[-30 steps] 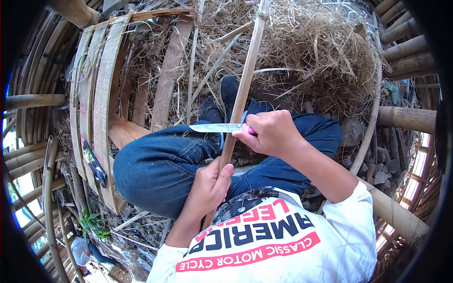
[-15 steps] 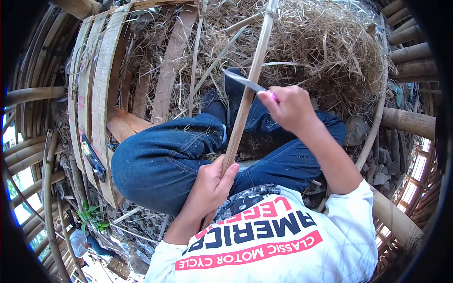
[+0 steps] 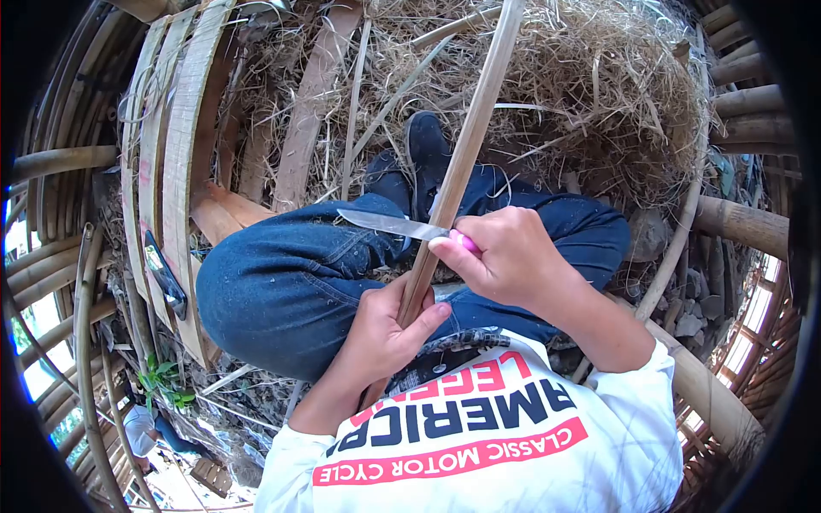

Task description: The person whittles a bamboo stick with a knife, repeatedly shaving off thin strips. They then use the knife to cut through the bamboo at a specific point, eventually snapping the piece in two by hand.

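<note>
A long bamboo strip (image 3: 470,141) slants from my lap up past the top edge of the view. Near its lower end my left hand (image 3: 389,333) is wrapped round it, thumb along the side. My right hand (image 3: 505,256) grips the pink handle of a knife (image 3: 389,224), whose blade lies across the strip just above my left hand and points left. A thin curl of shaving stands by the strip above the knife. The lower end of the strip passes beneath my left wrist.
My crossed legs in jeans (image 3: 274,291) lie under the strip. Wooden planks (image 3: 184,162) with a phone (image 3: 165,274) on them are at left. Shavings (image 3: 599,94) are heaped ahead. Bamboo poles (image 3: 740,224) stand at right. Another person (image 3: 141,430) is at lower left.
My right hand has drawn the knife down along the strip toward my left hand. The strip's far end has swung slightly right. My left hand still holds it.
</note>
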